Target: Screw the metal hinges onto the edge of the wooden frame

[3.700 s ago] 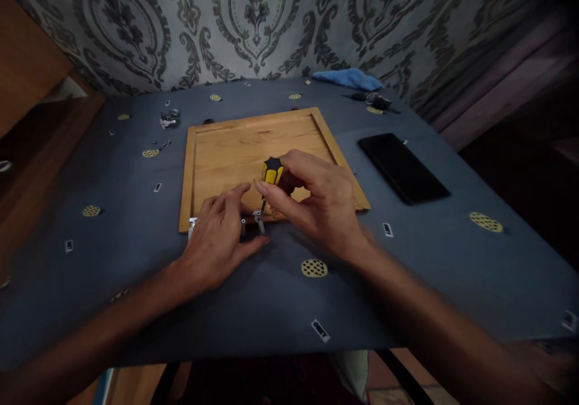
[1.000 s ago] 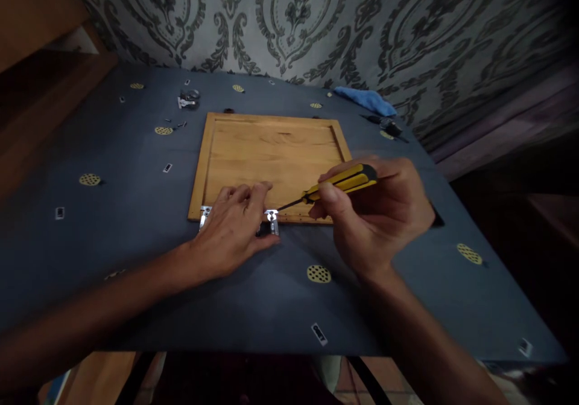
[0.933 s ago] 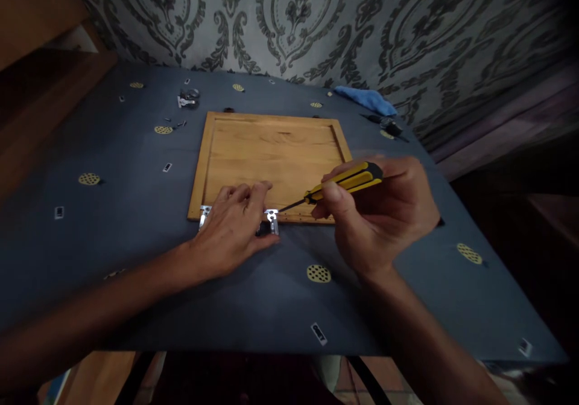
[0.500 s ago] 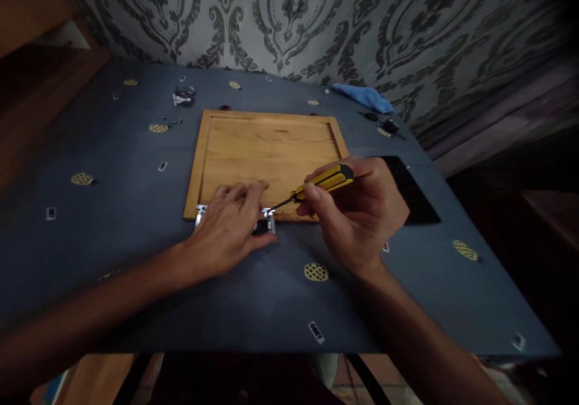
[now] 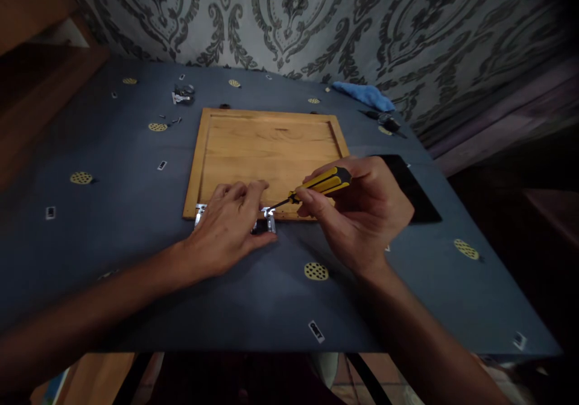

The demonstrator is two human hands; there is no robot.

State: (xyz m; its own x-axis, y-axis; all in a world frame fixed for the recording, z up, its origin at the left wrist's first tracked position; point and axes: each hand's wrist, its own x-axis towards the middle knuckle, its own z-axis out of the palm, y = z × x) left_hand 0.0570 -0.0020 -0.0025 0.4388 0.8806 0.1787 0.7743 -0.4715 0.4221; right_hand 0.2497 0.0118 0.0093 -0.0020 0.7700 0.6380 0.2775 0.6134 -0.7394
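A square wooden panel (image 5: 271, 145) with a raised frame lies flat on the blue table (image 5: 136, 260). A silver metal hinge (image 5: 268, 221) sits at the panel's near edge. My left hand (image 5: 228, 230) lies on the hinge, fingers curled and pressing it against the wood. My right hand (image 5: 362, 212) grips a yellow-and-black screwdriver (image 5: 319, 184), tilted low, with its tip on the hinge's right end.
A black phone (image 5: 414, 191) lies right of the panel, partly behind my right hand. A blue cloth (image 5: 364, 95) and a dark tool (image 5: 384, 121) sit at the back right. A second hinge (image 5: 182, 95) and small screws lie back left. Patterned wallpaper rises behind.
The screwdriver went from standing upright over the hinge to lying at a low slant. In the last second my right hand drew slightly left with it. My left hand stayed on the hinge.
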